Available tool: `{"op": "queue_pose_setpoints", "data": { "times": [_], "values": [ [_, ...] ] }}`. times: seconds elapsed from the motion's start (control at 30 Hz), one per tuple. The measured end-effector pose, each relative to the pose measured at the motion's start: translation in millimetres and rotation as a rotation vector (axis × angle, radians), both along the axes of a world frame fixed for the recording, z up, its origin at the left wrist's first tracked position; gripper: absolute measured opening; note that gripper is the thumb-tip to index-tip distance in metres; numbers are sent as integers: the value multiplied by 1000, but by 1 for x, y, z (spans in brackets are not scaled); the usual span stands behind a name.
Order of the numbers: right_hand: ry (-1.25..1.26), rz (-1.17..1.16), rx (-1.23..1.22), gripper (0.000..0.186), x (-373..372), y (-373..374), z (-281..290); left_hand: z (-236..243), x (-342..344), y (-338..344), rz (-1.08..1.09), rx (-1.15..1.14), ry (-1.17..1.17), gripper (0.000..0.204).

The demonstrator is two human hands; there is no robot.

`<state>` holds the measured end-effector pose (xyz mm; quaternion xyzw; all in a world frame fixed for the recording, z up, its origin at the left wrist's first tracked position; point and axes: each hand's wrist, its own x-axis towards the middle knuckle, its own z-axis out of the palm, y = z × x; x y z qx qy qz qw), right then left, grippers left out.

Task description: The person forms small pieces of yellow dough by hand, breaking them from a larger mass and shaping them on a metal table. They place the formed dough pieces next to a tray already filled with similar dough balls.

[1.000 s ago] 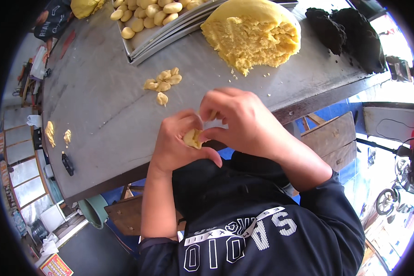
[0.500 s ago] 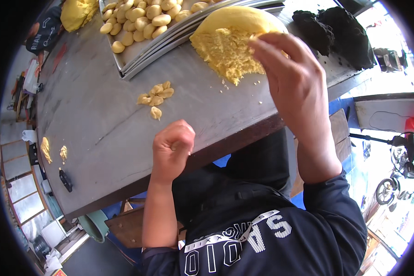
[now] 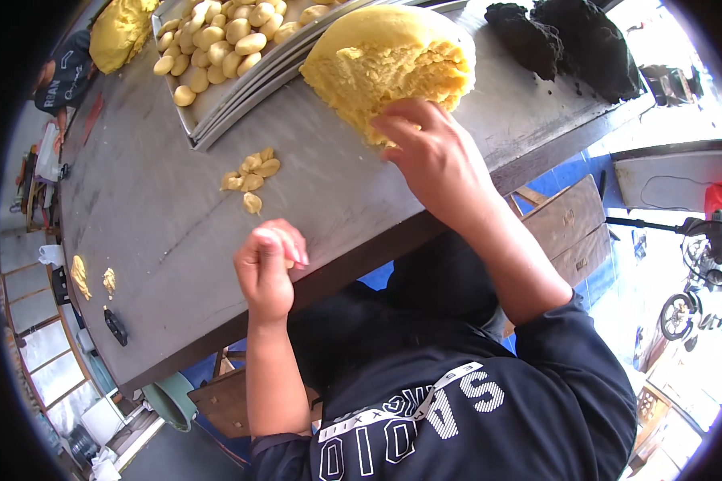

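Observation:
A big mound of yellow dough (image 3: 393,56), smooth on top and torn on its near side, sits on the grey table. My right hand (image 3: 445,164) is in front of its torn side, with fingers bent toward the thumb; whatever they hold is hidden. Near the table's front edge, my left hand (image 3: 269,268) is curled closed, and a small yellowish bit shows under its fingers, too little to name. Just beyond it lies a small cluster of flattened dough pieces (image 3: 253,170), with one piece slightly apart.
A stack of metal trays (image 3: 208,132) holds many dough balls (image 3: 225,40) at the back. Black dough-like lumps (image 3: 590,48) lie at the far right. Dough scraps (image 3: 80,276) and a small black object (image 3: 115,326) are at the left. Another person (image 3: 64,76) stands far left.
My right hand has moved left and nearer, away from the mound's right side. My left hand has turned and shifted slightly left and nearer. The whole view has shifted a little.

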<state>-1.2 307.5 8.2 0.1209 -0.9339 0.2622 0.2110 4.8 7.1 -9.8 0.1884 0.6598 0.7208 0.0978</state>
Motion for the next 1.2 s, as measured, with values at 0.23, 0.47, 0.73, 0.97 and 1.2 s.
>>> {"op": "queue_pose_setpoints", "data": {
  "times": [0.23,0.47,0.73,0.97,1.2],
  "values": [
    [89,-18,-15,42,22,10,15,29,4,-4,74,-755,521,22],
    [359,-207,132,32,3,32,6,-1,-4,-10,174,-438,350,57],
    [-91,80,210,27,2,6,21,23,-7,4,44,-694,559,52],
    [-66,231,289,30,-19,-6,10,10,-13,-27,1,-479,147,60],
    [-104,220,-20,21,12,-7,16,-3,14,-26,230,-555,322,55]
  ]
}}
